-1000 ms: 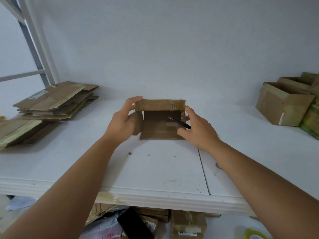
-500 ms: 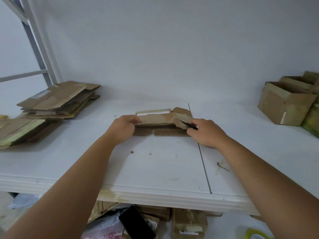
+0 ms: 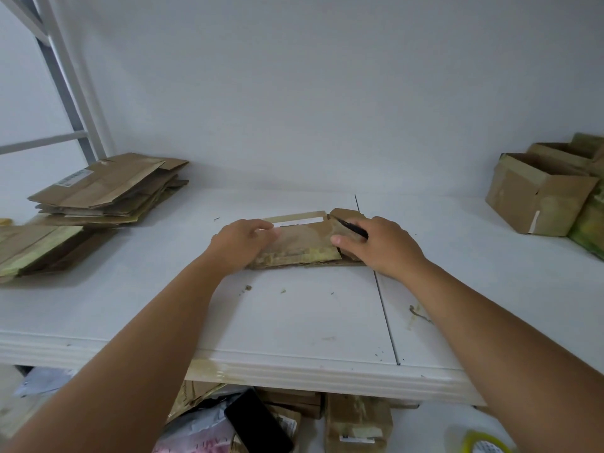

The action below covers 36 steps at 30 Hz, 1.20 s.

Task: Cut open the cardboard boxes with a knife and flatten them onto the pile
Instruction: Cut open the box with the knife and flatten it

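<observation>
— Two hands down on one flattened box (image 3: 304, 246), middle of the white bench (image 3: 294, 322), near the back wall.

— Left hand (image 3: 243, 241)?

— Resting on the left end of the box, fingers bent over its far edge and pressing it flat.

— Right hand (image 3: 380, 245)?

— Clasping a black knife (image 3: 351, 227), tip pointing left and away across the box's right corner; thumb pressed onto the cardboard.

— Shape of the box?

— Collapsed flat, brown, worn yellowish along the near edge. Small flap sticking up at the far right corner, strip of pale tape (image 3: 299, 217) jutting from the far edge.

— Pile?

— Stack of flattened cardboard (image 3: 108, 191) at the back left of the bench, well apart from the hands, white label on the top sheet. More flat sheets (image 3: 36, 250) just in front of it at the left edge.

— Boxes not yet cut?

— Open brown box (image 3: 539, 197) at the far right of the bench, others behind and beside it.

— Anything else?

— Crumbs and stains on the bench top. Below the front edge: more cardboard, a black flat object (image 3: 258, 423), a roll of yellow tape (image 3: 483, 444) at bottom right.
</observation>
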{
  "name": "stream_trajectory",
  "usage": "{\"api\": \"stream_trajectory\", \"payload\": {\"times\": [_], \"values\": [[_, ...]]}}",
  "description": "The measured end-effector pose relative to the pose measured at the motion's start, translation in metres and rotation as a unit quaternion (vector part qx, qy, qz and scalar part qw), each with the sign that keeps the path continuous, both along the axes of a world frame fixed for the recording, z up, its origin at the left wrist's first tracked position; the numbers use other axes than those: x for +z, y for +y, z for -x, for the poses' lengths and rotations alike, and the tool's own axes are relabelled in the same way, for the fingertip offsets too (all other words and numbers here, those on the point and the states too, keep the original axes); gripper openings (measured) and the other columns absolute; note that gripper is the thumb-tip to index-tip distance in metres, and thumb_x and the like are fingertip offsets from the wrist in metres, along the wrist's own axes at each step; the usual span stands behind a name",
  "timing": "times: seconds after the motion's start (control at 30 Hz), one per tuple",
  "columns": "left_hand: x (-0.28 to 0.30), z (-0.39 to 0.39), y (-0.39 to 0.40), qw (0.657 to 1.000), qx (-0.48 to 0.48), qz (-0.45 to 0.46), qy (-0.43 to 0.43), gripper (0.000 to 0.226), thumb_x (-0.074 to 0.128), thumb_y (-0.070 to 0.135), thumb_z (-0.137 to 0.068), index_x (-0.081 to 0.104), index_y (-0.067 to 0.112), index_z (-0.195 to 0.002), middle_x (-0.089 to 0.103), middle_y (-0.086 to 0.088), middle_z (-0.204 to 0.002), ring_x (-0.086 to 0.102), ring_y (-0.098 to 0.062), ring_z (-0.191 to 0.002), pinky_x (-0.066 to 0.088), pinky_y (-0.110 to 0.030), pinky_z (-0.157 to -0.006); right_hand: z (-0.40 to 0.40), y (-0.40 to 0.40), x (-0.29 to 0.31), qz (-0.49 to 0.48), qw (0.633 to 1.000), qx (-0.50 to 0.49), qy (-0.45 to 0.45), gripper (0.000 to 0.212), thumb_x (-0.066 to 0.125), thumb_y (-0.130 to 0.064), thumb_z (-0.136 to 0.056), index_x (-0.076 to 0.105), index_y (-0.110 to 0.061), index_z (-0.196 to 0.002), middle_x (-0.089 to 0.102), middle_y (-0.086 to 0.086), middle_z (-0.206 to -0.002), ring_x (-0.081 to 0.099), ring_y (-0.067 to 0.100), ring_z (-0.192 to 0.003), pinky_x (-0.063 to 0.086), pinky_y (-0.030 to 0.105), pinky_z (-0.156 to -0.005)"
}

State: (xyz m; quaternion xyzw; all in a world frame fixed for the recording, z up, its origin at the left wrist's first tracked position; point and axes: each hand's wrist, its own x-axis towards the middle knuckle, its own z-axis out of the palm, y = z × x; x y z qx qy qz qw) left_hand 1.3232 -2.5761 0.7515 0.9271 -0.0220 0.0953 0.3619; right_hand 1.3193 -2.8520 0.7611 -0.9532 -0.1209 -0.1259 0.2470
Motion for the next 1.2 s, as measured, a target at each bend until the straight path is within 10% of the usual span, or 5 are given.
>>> {"api": "stream_trajectory", "payload": {"times": [0.37,0.7,1.2], "values": [[-0.005,0.003,-0.012,0.981,-0.049,-0.185,0.019,0.084,0.051,0.087,-0.071,0.047,0.03,-0.132,0.041,0.01,-0.147,0.02,-0.02,-0.147,0.011,-0.045,-0.121,-0.002,0.004,-0.003,0.124,0.991,0.041,0.036,0.063,0.048,-0.082,-0.076,0.05,-0.052,-0.132,0.05,-0.01,-0.129,0.053,0.017,-0.115,0.048,0.037,-0.088],[-0.013,0.0,-0.016,0.96,-0.073,-0.25,0.103,0.106,0.017,0.1,-0.056,0.013,0.054,-0.151,0.004,0.019,-0.165,-0.007,-0.017,-0.153,-0.013,-0.05,-0.12,-0.004,0.001,-0.01,0.119,0.993,0.029,-0.001,0.061,0.043,-0.083,-0.078,0.041,-0.059,-0.134,0.049,-0.012,-0.131,0.056,0.018,-0.113,0.042,0.033,-0.079],[-0.01,0.004,-0.016,0.959,-0.049,-0.264,0.089,0.102,0.019,0.102,-0.055,0.017,0.06,-0.147,0.01,0.019,-0.164,-0.01,-0.016,-0.153,-0.019,-0.051,-0.117,-0.004,-0.001,-0.012,0.122,0.992,0.037,0.018,0.06,0.036,-0.086,-0.077,0.039,-0.063,-0.132,0.046,-0.022,-0.141,0.051,0.015,-0.125,0.045,0.035,-0.086]]}}
